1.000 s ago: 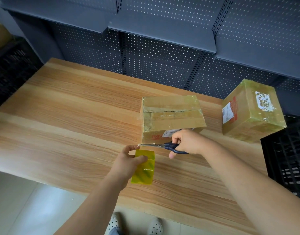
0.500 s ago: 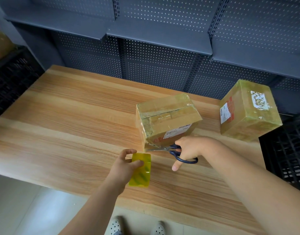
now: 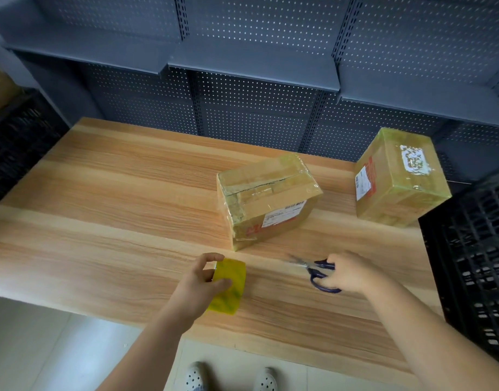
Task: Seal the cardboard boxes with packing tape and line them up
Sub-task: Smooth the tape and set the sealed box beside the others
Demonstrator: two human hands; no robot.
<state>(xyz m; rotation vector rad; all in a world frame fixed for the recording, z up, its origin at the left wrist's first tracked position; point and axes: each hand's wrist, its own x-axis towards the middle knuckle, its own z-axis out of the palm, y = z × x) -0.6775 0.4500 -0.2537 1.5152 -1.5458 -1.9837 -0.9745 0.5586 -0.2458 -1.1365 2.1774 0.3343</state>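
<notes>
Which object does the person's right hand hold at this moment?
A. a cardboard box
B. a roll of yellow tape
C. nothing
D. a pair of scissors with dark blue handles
D: the right hand grips the dark blue handles of the scissors above the table, while the left hand holds the yellow tape roll.

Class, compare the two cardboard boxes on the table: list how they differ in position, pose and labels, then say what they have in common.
The near box sits mid-table, close to the hands; the far box stands at the table's right back corner, beside a black crate. The near box lies low and wide; the far box stands taller. The near box shows one label, on its front; the far box shows labels on its side and top. Both are brown cardboard wrapped in glossy yellowish tape.
</notes>
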